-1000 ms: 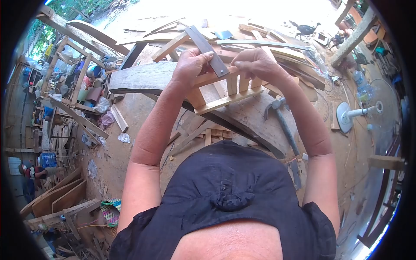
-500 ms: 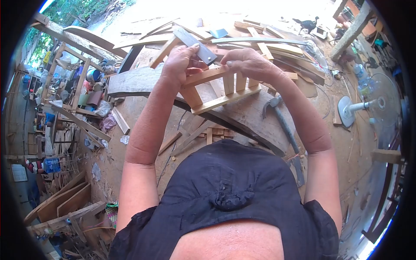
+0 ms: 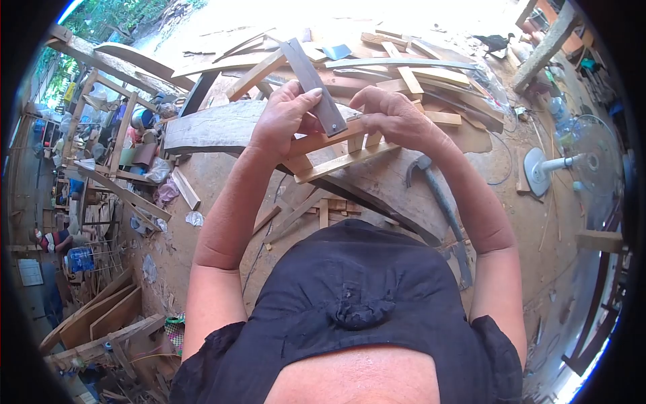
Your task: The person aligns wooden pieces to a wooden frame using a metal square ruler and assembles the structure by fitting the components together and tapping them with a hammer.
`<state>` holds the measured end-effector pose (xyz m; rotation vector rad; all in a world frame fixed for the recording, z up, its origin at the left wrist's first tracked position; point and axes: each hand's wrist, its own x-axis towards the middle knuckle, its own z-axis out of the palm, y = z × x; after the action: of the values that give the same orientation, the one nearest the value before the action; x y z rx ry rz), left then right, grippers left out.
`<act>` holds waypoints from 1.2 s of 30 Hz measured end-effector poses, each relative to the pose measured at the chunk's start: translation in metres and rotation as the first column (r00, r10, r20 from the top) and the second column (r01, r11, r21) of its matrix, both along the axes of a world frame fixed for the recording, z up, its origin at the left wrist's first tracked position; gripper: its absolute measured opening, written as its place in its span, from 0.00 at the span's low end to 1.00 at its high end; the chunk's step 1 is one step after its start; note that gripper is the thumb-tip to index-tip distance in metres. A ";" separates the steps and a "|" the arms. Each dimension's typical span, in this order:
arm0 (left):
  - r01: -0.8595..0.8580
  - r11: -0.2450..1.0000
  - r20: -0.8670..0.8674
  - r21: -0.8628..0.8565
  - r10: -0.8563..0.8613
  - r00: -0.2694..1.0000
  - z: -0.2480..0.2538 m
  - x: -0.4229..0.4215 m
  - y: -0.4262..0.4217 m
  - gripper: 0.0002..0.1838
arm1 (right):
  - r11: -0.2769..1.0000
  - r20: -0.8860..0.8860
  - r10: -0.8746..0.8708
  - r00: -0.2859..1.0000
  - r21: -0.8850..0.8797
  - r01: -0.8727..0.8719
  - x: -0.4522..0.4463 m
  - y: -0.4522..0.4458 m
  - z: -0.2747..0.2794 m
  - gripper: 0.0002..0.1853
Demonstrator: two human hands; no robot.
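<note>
My left hand [image 3: 282, 120] is closed with its thumb on a flat dark grey strip [image 3: 313, 84], which slants across the work. A small bright dot shows near its lower end. That lower end overlaps the upper rail of a small slatted wooden frame [image 3: 343, 163], and the left fingers are partly hidden behind. My right hand [image 3: 397, 118] has its fingers curled onto the rail's right end, close to the strip. Short upright slats join the frame's two rails. A pale wooden bar [image 3: 258, 73] runs behind the strip; whether they are joined is unclear.
A thick weathered plank [image 3: 208, 128] lies beyond the frame. A claw hammer [image 3: 437, 192] rests on the right. Loose boards [image 3: 431, 71] pile up at the back. A white fan [image 3: 538, 172] stands far right, and cluttered shelving [image 3: 124, 131] lines the left.
The dark strip has turned steeper, and its lower end has come down over the rail. My right hand has shifted slightly right and down.
</note>
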<state>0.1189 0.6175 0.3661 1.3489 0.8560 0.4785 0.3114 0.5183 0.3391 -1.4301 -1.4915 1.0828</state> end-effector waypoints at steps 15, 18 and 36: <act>-0.046 0.998 -0.012 0.047 0.047 0.999 -0.018 0.018 0.018 0.08 | 0.991 0.002 0.059 0.998 0.123 -0.059 0.006 0.023 -0.011 0.15; -0.071 0.996 -0.014 0.056 0.071 0.997 -0.014 0.020 0.017 0.08 | 0.996 0.004 0.078 0.997 0.035 -0.078 0.007 0.027 -0.011 0.14; -0.034 0.996 0.095 0.086 0.025 0.995 -0.014 0.020 0.009 0.09 | 0.993 -0.050 0.116 0.992 0.035 -0.115 0.010 0.027 -0.006 0.12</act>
<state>0.1387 0.6260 0.3522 1.3843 0.7866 0.6034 0.3211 0.5456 0.3334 -1.2974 -1.5632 1.1526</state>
